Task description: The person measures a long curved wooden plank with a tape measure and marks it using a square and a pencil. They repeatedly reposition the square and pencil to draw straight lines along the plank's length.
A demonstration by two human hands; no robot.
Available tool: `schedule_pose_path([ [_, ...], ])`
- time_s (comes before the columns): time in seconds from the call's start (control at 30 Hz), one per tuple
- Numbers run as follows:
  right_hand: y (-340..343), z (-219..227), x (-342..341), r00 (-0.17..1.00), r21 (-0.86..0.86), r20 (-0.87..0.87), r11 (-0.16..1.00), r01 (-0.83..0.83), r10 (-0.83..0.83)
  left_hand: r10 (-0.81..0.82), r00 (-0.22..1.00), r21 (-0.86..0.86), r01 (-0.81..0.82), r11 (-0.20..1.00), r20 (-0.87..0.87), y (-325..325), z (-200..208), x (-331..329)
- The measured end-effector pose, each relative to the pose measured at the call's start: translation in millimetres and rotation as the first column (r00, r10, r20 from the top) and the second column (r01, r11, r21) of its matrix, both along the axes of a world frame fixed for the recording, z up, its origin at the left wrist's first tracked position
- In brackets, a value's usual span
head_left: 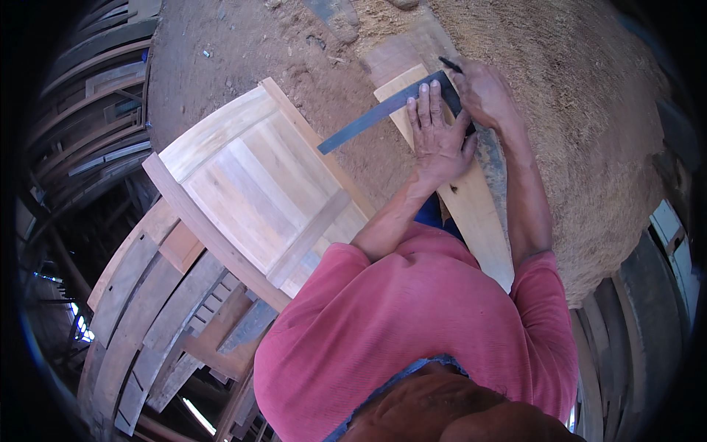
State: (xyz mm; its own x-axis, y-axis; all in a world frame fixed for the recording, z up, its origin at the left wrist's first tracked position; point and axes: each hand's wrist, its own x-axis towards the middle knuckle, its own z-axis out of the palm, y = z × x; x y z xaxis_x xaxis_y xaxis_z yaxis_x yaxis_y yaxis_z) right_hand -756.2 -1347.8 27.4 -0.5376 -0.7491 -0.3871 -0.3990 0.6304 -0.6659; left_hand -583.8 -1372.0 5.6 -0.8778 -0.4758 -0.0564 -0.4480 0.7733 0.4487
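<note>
**Two hands marking a pale plank with a metal square**

I am looking down from the head camera, and I describe the scene from the left of the frame to the right.

At the far left edge I see stacked dark wooden slats, bent by the lens. In the lower left lie curved grey boards, fanned side by side. Left of centre stands a pale wooden panel frame, tilted, with a diagonal brace across it and a darker rail along its lower left edge.

Just right of centre, in the upper half, I see the left hand. It lies flat and spread open, palm down, fingers pointing to the top of the frame, pressing a dark metal square onto a pale plank. The square's long blade runs out to the left beyond the plank, over bare dirt ground.

Just beside it, upper right of centre, the right hand is curled closed around a dark pencil, its tip at the square's corner. The plank runs from there down toward the lower right, ending above my pink shirt.

To the right spreads a big mound of sawdust. At the far right edge stand more boards.
</note>
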Motion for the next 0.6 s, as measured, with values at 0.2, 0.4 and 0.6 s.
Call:
schedule_pose_path([
  [0.2, 33.4, -39.5, 21.6, 0.948, -0.165, 0.317, 0.985, 0.05, 0.005, -0.025, 0.986, 0.043, 0.032, 0.999, -0.164, 0.9, 2.0, 13.9],
  [0.4, 118.3, -36.0, 24.8, 0.888, -0.078, 0.457, 0.997, -0.01, 0.045, -0.071, 0.965, 0.167, 0.115, 0.979, -0.251, 36.7, 15.5, 63.9],
  [0.6, 150.4, -32.1, 44.9, 0.857, -0.106, 0.509, 0.994, -0.031, 0.081, -0.122, 0.98, 0.208, 0.154, 0.966, -0.16, 84.7, 20.7, 67.1],
])
